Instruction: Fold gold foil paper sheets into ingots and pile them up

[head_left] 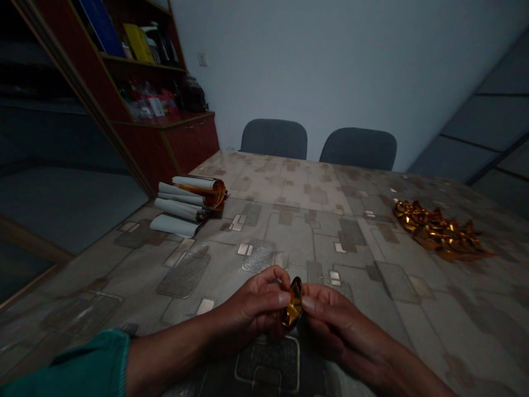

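Between my two hands is a small folded piece of shiny gold foil paper [293,304], held just above the near part of the table. My left hand [262,303] pinches its left side with thumb and fingers. From the right, my right hand [330,314] grips the other side between thumb and forefinger. Several folded gold foil pieces [440,229] lie in a cluster on the table at the right. Over at the left lies a stack of curled foil sheets [182,204], pale on the back and gold inside.
A patterned cloth covers the table [281,220]. Two grey chairs [275,138] stand at its far edge, against a pale wall. At the back left is a reddish wooden cabinet [192,140] with folders, bags and a dark jar [192,94] on its shelves.
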Motion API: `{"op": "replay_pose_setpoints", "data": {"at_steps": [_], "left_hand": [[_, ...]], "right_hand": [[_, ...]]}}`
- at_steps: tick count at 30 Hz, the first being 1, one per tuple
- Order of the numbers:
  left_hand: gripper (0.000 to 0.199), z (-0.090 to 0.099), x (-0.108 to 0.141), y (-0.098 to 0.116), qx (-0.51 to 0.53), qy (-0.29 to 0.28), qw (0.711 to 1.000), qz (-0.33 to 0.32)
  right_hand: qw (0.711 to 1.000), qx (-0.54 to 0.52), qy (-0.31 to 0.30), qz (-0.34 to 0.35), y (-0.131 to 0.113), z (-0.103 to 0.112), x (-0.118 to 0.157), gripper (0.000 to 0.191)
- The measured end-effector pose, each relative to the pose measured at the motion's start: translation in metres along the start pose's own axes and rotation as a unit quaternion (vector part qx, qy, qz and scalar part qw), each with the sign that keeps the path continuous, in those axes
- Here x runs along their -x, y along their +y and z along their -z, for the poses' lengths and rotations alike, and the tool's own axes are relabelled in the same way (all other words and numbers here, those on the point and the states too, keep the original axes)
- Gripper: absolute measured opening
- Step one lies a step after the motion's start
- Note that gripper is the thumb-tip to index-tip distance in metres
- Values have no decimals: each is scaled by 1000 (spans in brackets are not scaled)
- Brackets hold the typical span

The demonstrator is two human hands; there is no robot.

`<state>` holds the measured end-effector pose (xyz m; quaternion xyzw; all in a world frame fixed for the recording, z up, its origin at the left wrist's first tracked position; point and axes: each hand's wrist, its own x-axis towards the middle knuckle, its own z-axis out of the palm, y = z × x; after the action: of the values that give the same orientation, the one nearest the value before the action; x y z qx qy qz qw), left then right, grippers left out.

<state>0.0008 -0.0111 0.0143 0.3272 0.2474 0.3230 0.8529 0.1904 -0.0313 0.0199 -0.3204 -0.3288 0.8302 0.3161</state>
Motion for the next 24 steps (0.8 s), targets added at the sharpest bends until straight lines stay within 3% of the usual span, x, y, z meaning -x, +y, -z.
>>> {"op": "replay_pose_setpoints", "data": {"at_steps": [14,21,24], "left_hand": [[42,3,-3,-3,-4,1,1000,1],[23,0,0,3,18,-4,999,30],[24,0,0,3,18,3,999,33]], "right_hand": [[1000,4,-12,16,1,-2,-2,30],[999,-5,-24,24,-2,-1,1,26],[999,-12,-29,27,-3,-1,0,25]]}}
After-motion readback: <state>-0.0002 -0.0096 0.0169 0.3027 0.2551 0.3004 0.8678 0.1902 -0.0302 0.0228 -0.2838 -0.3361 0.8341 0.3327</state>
